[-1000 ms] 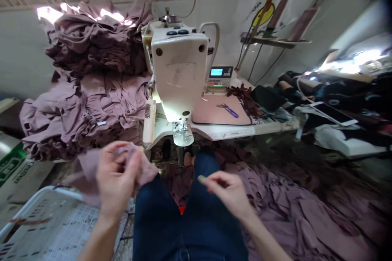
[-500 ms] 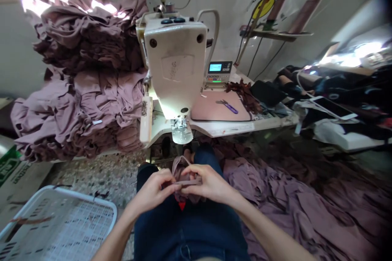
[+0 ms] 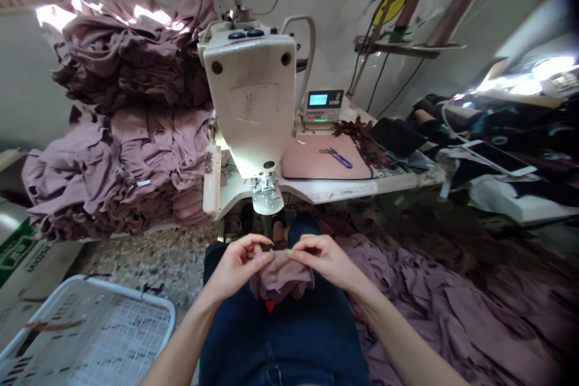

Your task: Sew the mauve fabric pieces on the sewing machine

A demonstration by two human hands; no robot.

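Okay, so from my end I'm looking down at the left hand (image 3: pixel 237 266) and right hand (image 3: pixel 323 260) working together over the lap, right in front of the sewing machine (image 3: pixel 248 96). A bunched piece of mauve fabric (image 3: pixel 281 277) is sitting on the dark jeans (image 3: pixel 280 344), just under both hands. The fingers are curling in and the fingertips (image 3: pixel 271 255) are nearly meeting at the fabric's top edge. Honestly the view's a bit small here, so I can't tell if they're actually pinching it or just touching.

Off to the left, big stacks of folded mauve fabric (image 3: pixel 122 126) are piling up beside the machine, and a white plastic basket (image 3: pixel 90 338) is sitting near the left knee. Purple-handled snips (image 3: pixel 337 158) are lying on a pink mat (image 3: pixel 316 160), well out of reach of either hand, and loose fabric (image 3: pixel 443 307) is spreading across the floor on the right.
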